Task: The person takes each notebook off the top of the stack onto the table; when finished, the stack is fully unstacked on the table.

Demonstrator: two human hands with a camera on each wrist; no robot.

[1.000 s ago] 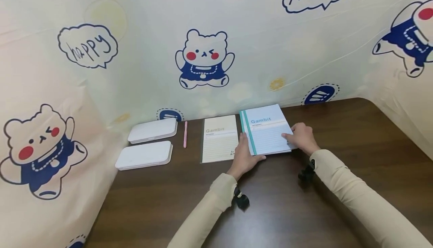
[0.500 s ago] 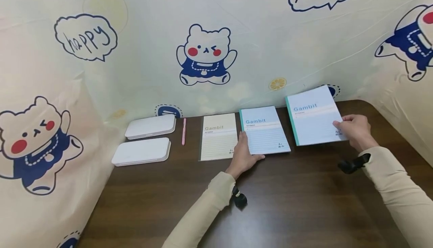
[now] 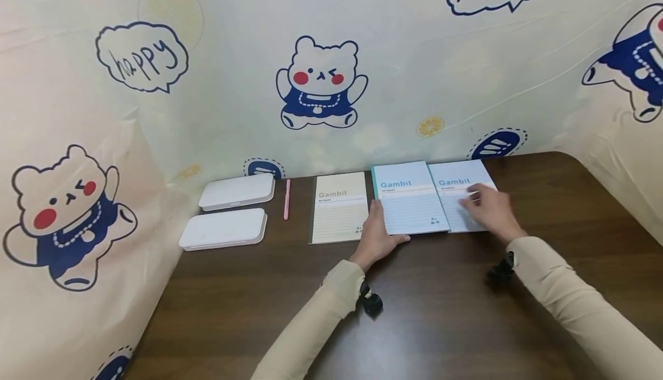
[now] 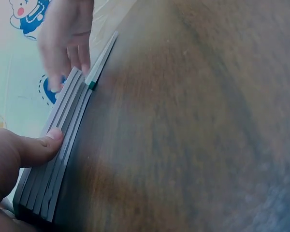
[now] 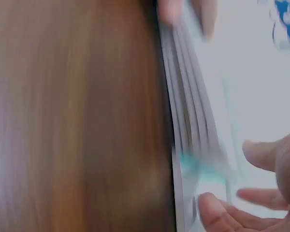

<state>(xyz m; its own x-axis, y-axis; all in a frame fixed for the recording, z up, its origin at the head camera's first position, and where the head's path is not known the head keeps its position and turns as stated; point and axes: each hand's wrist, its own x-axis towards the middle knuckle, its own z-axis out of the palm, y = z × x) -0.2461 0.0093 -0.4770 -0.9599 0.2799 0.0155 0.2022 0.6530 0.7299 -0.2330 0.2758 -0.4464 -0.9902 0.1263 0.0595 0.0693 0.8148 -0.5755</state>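
Observation:
A stack of blue notebooks (image 3: 411, 196) with a teal spine lies near the back of the table. Against its left and front edges, at the near-left corner, rests my left hand (image 3: 376, 236), fingers straight and thumb (image 4: 48, 145) along the page edges. One more blue notebook (image 3: 458, 193) lies flat on the right, its spine side meeting or tucked under the stack; which one cannot be told. Above that notebook hovers my right hand (image 3: 490, 210), fingers loosely bent with nothing between them; in the right wrist view its fingers (image 5: 261, 154) are spread apart and blurred.
Left of the stack lies a cream notebook (image 3: 339, 207) with a dark spine. Further left are a pink pen (image 3: 287, 200) and two white cases (image 3: 236, 191), (image 3: 224, 228) one behind the other. A printed cloth wall (image 3: 388, 80) rises at the table's back edge.
From the stack, my right hand has taken a blue notebook, carried it right and laid it down beside the stack. It has let go and shifted left. My left hand stays put.

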